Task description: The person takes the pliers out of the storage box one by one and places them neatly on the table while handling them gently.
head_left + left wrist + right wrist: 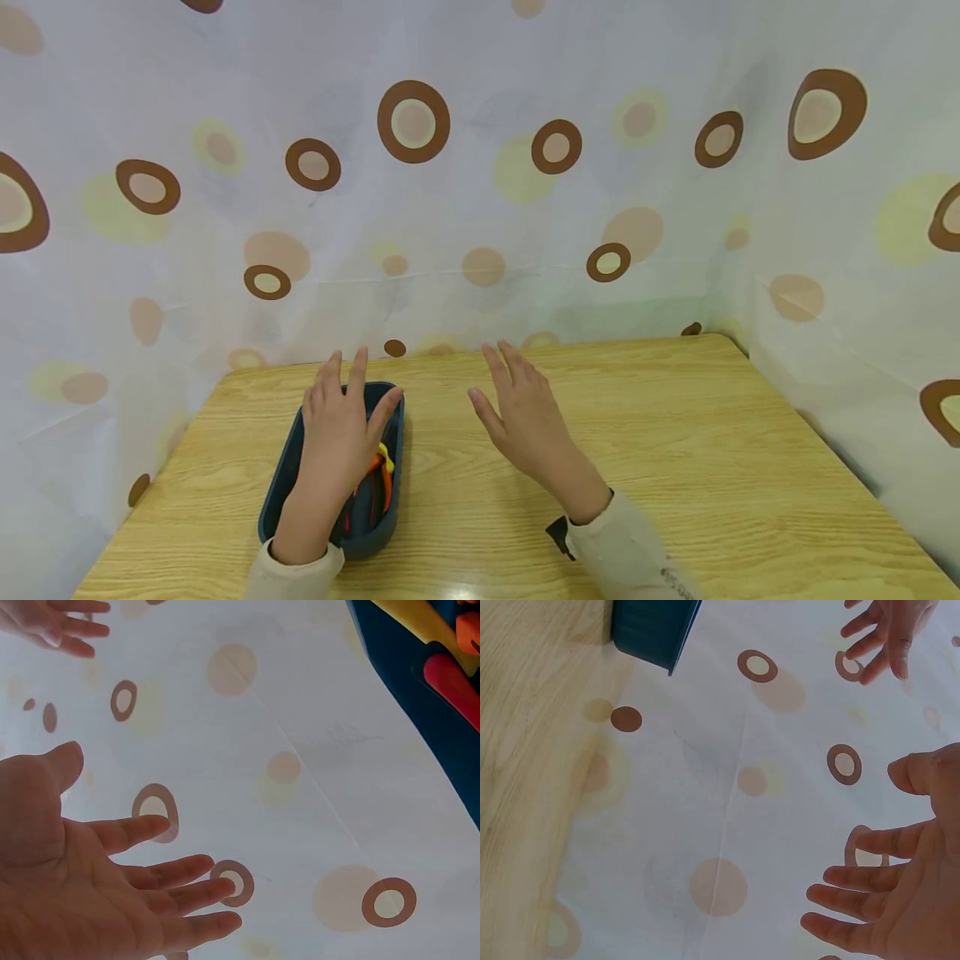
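Observation:
My left hand [337,433] is held over a dark blue oblong bin [397,492], fingers spread and holding nothing; it hides much of the bin's inside. Tools with orange-and-black handles [387,483] and a yellow piece [386,457] show past the hand. In the left wrist view, a red-and-black handle [454,686] and a yellow handle [416,621] lie inside the bin. To the right, my right hand [528,421] hovers over the table with its fingers extended, grasping nothing. Both palms [90,900] appear bare in the wrist views.
The light wood-grain table [675,467] has rounded corners at the back. A white curtain [480,200] with brown, yellow and beige ovals hangs behind it and along both sides. A small black tab [561,535] sticks out at the right sleeve's cuff [600,521].

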Demonstrator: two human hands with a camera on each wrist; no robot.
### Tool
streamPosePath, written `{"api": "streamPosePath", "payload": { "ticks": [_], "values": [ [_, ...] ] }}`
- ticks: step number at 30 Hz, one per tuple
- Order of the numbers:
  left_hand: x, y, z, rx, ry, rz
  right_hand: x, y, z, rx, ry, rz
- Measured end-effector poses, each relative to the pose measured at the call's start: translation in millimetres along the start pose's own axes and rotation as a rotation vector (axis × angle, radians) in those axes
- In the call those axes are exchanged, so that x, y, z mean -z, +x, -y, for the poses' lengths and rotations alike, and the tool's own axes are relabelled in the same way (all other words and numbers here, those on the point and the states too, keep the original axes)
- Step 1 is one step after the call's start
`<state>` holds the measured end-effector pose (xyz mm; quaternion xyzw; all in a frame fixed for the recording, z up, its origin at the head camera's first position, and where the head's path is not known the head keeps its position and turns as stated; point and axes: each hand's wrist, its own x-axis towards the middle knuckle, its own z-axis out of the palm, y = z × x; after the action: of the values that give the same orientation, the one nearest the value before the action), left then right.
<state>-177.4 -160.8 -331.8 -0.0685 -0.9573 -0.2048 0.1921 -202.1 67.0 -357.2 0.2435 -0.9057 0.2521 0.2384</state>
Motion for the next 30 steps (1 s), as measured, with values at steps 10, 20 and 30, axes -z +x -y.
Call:
{"api": "streamPosePath", "payload": {
  "ticks": [10,20,30],
  "values": [
    [16.6,-1.8,21.4,0.085,-0.007,0.061,-9.3,2,8,0.015,0.020,0.022],
    [26.1,-3.6,44.2,0.172,-0.004,0.109,-19.1,3,20,0.032,0.053,0.049],
    [28.5,-2.7,65.0,0.248,-0.013,0.217,-25.9,2,24,0.031,0.052,0.079]
  ]
}}
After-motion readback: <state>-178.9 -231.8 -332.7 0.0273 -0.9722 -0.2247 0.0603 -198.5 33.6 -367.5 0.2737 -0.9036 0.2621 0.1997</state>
